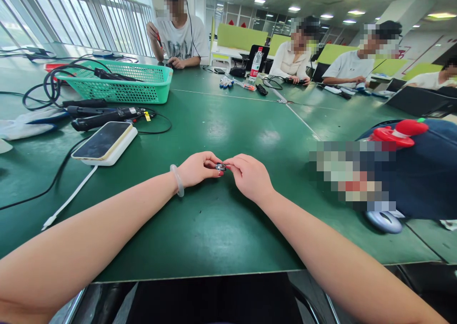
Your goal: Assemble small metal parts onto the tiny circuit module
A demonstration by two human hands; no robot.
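Observation:
Just above the green table [214,238], a small dark, shiny object [220,167] is held between the fingertips of both hands. My left hand [200,168], with a pale bracelet [177,180] at its wrist, pinches the object from the left. From the right, my right hand [250,175] has thumb and forefinger closed at the object's edge. The object is too small to make out further, and the fingertips cover part of it.
Left: a phone [104,139] on a white block, black tools [103,119], cables, a glove [32,123] and a green basket [124,79]. Right: a dark blue bag [421,171], a red-topped item [396,134] and a mouse [384,221]. Several people sit across the table, near a bottle [256,65].

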